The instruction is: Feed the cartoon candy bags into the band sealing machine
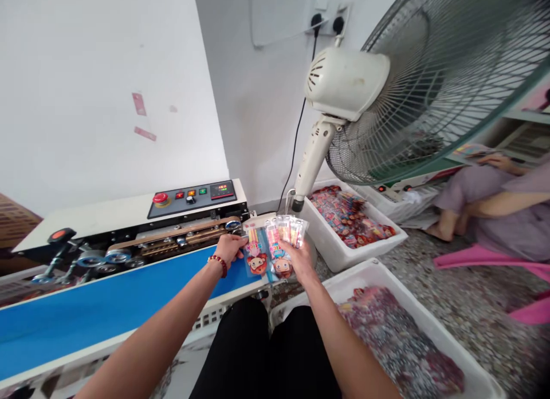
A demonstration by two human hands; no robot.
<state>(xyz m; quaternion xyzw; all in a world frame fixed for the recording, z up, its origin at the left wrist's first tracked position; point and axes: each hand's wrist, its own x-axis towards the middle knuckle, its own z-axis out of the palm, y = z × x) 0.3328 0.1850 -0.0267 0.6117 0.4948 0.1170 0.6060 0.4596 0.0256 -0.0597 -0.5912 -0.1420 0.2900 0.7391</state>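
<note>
My left hand (230, 251), with a beaded bracelet on its wrist, pinches the upper left edge of a clear plastic packet (256, 256) at the right end of the blue conveyor belt (129, 296). A red-haired cartoon figure and coloured sticks show in this packet. My right hand (299, 260) grips several similar packets (281, 264), fanned out just right of the first one. Behind the belt stands a band sealing machine (184, 236) with rollers and a brown band, close to my left fingers.
A control panel (193, 197) with a red stop button tops the machine. A large fan (348, 81) leans in at right. White bins (387, 238) (472, 364) hold many packets. Another person's leg (485, 210) and a pink stool (494, 259) are farther right.
</note>
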